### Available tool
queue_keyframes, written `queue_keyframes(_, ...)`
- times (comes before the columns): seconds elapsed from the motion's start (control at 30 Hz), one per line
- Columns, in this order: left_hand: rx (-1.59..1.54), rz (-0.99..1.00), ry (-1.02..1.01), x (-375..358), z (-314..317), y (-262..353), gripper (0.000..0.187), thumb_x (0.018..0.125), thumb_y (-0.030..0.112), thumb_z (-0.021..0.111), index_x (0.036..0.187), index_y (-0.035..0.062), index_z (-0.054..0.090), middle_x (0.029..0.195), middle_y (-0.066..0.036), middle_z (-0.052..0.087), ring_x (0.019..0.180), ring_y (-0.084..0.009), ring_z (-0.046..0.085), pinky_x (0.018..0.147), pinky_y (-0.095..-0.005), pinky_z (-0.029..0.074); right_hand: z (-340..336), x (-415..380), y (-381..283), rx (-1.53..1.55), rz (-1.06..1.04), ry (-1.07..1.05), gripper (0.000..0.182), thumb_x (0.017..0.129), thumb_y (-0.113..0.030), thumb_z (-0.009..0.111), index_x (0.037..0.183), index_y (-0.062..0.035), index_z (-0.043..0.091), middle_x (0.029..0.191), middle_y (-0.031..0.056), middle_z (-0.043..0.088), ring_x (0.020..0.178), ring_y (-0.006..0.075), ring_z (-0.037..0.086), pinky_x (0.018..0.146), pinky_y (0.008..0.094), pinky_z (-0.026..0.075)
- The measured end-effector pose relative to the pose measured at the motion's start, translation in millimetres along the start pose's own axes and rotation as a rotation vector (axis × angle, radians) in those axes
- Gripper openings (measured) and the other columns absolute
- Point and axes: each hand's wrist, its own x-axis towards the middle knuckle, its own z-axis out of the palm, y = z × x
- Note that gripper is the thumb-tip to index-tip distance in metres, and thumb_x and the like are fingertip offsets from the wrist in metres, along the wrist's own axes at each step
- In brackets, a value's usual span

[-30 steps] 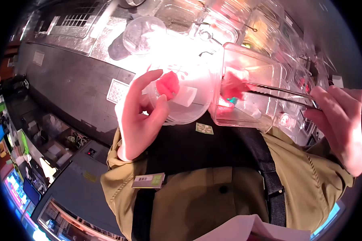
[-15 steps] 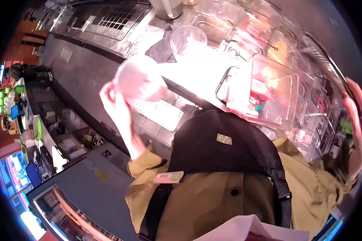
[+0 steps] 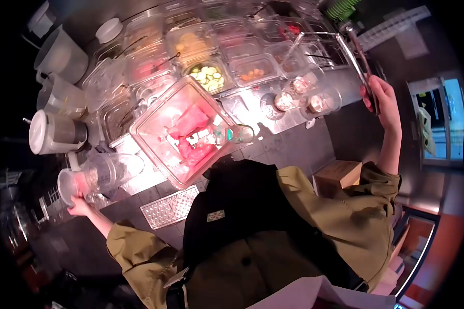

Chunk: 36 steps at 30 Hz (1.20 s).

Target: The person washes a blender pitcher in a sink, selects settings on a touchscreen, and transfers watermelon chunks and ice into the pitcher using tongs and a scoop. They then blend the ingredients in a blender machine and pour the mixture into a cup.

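Observation:
At the far left, my left hand [image 3: 80, 207] is closed on a clear plastic cup [image 3: 66, 186] that looks pinkish inside. Beside that cup lies a larger clear container [image 3: 108, 172] on the counter edge. My right hand [image 3: 385, 100], raised at the right, grips metal tongs [image 3: 357, 66], whose arms point up and away. Between the hands, a big clear tub [image 3: 154, 165] stands at the front of the counter with pink-red pieces [image 3: 192, 121] inside. Several small cups with pale contents [image 3: 301, 83] stand nearer the tongs.
Rows of clear food containers fill the counter behind, one with sliced green-white pieces [image 3: 207, 77] and one with orange pieces [image 3: 252, 74]. Pitchers [image 3: 62, 56] and a lidded tub [image 3: 54, 133] stand at left. A cardboard box [image 3: 337, 175] is low at right.
The view has swung right along the counter. My left hand, still holding the cup, now appears at the far left beside the counter. My right hand and the tongs show more fully.

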Motion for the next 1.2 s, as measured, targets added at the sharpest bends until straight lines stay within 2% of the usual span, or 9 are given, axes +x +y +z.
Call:
queue_keyframes(0.3,0.219,0.328,0.374,-119,-18,89,0.034,0.081,0.021,0.048,0.105,-0.0023,0.041,0.084,-0.015,0.053,0.072,-0.0198,0.052,0.067,-0.03,0.043,150,138,41,-0.528,-0.137,-0.65,0.033,0.077,-0.031,0.055,0.082,0.0016,0.058,0.054,0.0051,0.052,0.05,0.0114,0.05,0.047,0.0257,0.041)
queue_keyframes(0.43,-0.028,0.377,-0.188,-314,-42,113,0.005,0.077,0.008,0.048,0.076,0.0033,0.045,0.075,-0.008,0.049,0.062,-0.0143,0.044,0.058,-0.0263,0.038,272,214,100,-1.012,-0.46,-0.727,0.041,0.075,-0.036,0.057,0.087,0.0033,0.058,0.076,0.0223,0.059,0.075,0.0343,0.059,0.067,0.0401,0.046)
queue_keyframes(0.57,0.175,-0.04,-1.223,-464,-14,132,0.053,0.07,0.005,0.063,0.118,-0.0012,0.041,0.116,-0.014,0.048,0.107,-0.0236,0.048,0.089,-0.0332,0.038,313,226,112,-1.282,-0.638,-0.744,0.059,0.076,-0.039,0.058,0.117,0.0,0.04,0.112,0.0243,0.045,0.097,0.0334,0.051,0.08,0.038,0.044)
queue_keyframes(0.83,0.261,0.217,-0.353,-533,80,60,0.023,0.065,0.011,0.07,0.082,0.0004,0.058,0.072,-0.003,0.058,0.069,-0.011,0.054,0.065,-0.0243,0.042,272,192,-43,-1.186,-1.128,-0.807,0.058,0.076,-0.035,0.059,0.121,-0.0062,0.038,0.121,0.0217,0.037,0.103,0.0344,0.047,0.085,0.039,0.04)
queue_keyframes(0.9,-0.261,-0.44,-0.457,-500,33,100,0.015,0.067,0.006,0.065,0.079,-0.0006,0.06,0.067,0.0,0.059,0.055,-0.0093,0.054,0.052,-0.0217,0.043,267,179,-84,-0.889,-1.25,-0.715,0.055,0.077,-0.035,0.059,0.119,-0.0045,0.041,0.122,0.0222,0.037,0.103,0.0326,0.048,0.086,0.0384,0.04)
queue_keyframes(0.93,-0.113,-0.26,-0.354,-493,12,121,0.014,0.068,0.004,0.064,0.081,-0.0006,0.059,0.068,0.0,0.057,0.058,-0.0085,0.053,0.055,-0.0213,0.043,267,187,-102,-0.658,-1.504,-0.647,0.051,0.078,-0.033,0.057,0.117,-0.0024,0.043,0.113,0.02,0.046,0.095,0.0274,0.052,0.081,0.0344,0.043)
queue_keyframes(1.0,0.022,0.103,-0.307,-495,-39,129,0.015,0.067,0.006,0.063,0.082,0.0033,0.059,0.075,0.0,0.059,0.06,-0.0108,0.055,0.055,-0.0222,0.044,266,175,-152,-0.708,-0.856,-0.853,0.047,0.08,-0.03,0.055,0.114,-0.0004,0.045,0.102,0.016,0.054,0.079,0.0223,0.056,0.068,0.0298,0.046)
queue_keyframes(1.03,0.771,0.741,-0.322,-491,-70,144,0.021,0.064,0.009,0.062,0.084,0.0067,0.06,0.074,-0.001,0.06,0.057,-0.0169,0.057,0.054,-0.0249,0.045,259,158,-164,-0.513,-0.877,-0.786,0.047,0.08,-0.03,0.055,0.114,0.0001,0.044,0.102,0.0161,0.053,0.078,0.022,0.056,0.067,0.0293,0.046)
queue_keyframes(1.2,0.579,0.833,-0.184,-465,-181,150,0.017,0.057,0.01,0.064,0.074,0.0105,0.061,0.068,-0.002,0.059,0.052,-0.0215,0.055,0.048,-0.0283,0.042,268,1,-177,0.468,-1.201,-0.665,0.048,0.08,-0.029,0.054,0.115,0.0023,0.042,0.103,0.0168,0.052,0.073,0.0201,0.055,0.061,0.0268,0.045)
